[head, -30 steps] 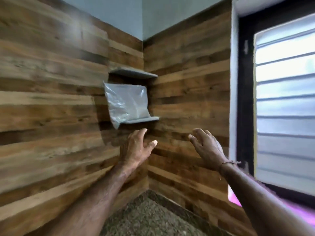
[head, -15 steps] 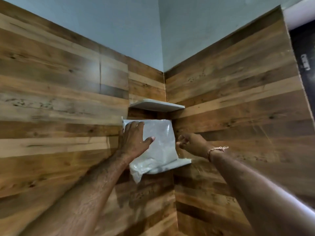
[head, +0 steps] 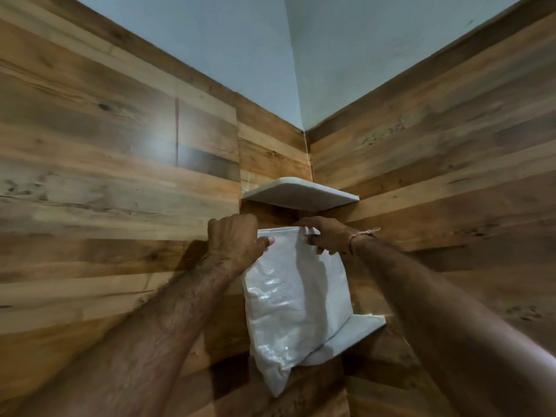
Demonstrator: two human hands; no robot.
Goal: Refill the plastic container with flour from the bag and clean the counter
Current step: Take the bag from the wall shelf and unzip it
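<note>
Head view, looking up into a corner where two wood-panelled walls (head: 105,176) meet.

Flour bag (head: 296,299): white plastic, upright, standing on the lower corner shelf (head: 358,326). Its bottom left part overhangs the shelf's front edge and sags below it. The bag's right side is near the right wall; whether it touches cannot be told. Its back is hidden.

Upper corner shelf (head: 298,192): directly above the bag. Only a narrow gap shows between the bag's top edge and this shelf's underside, and both hands sit in that gap. Little room upward; the side facing the camera is open.

Left hand (head: 233,245): closed around the bag's top left corner, fingers curled over the top edge and out of sight behind it, thumb pressed on the front face.

Right hand (head: 326,236): holding the top right corner, fingers bent onto the front of the bag at the top edge; thumb not visible. Thread bracelet (head: 362,234) at the wrist.

Both forearms reach up from the lower corners of the view, one either side of the bag, neither touching the walls
</note>
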